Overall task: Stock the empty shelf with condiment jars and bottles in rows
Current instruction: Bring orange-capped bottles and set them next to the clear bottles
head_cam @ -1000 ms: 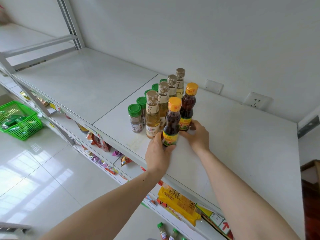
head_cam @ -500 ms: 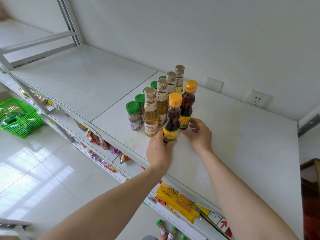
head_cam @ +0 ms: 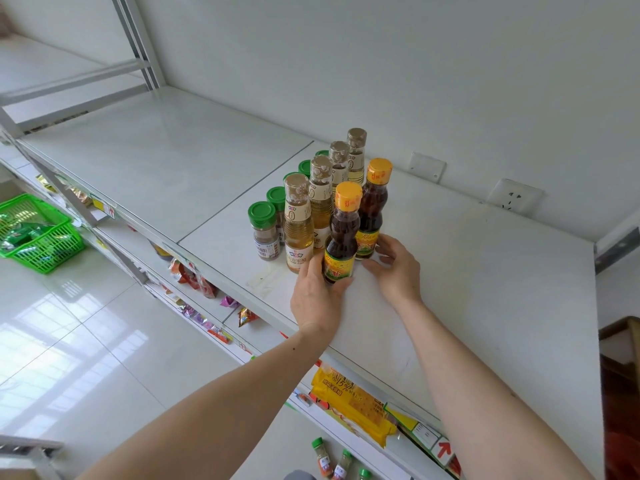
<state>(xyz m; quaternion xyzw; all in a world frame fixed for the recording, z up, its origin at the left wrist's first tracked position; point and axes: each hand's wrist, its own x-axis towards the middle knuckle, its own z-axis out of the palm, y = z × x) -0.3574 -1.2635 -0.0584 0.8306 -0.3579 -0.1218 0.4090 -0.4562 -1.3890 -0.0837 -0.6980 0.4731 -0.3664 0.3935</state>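
Observation:
On the white top shelf stand three rows running back toward the wall: green-capped spice jars, pale yellow bottles with brown caps, and two dark bottles with yellow caps. My left hand grips the base of the front dark bottle, thumb on its left side. My right hand rests on the shelf to the right with its fingers apart. Its fingertips touch the base of the rear dark bottle.
A green basket with packets sits on the tiled floor at left. Lower shelves hold snack packets, including a yellow pack. Small spice jars show at the bottom. A wall socket is behind the shelf, and a metal upright at its far-left corner.
My right hand has slid slightly back from the rear dark bottle and its fingers have loosened. My left hand stays on the front dark bottle. The bottles have hardly moved.

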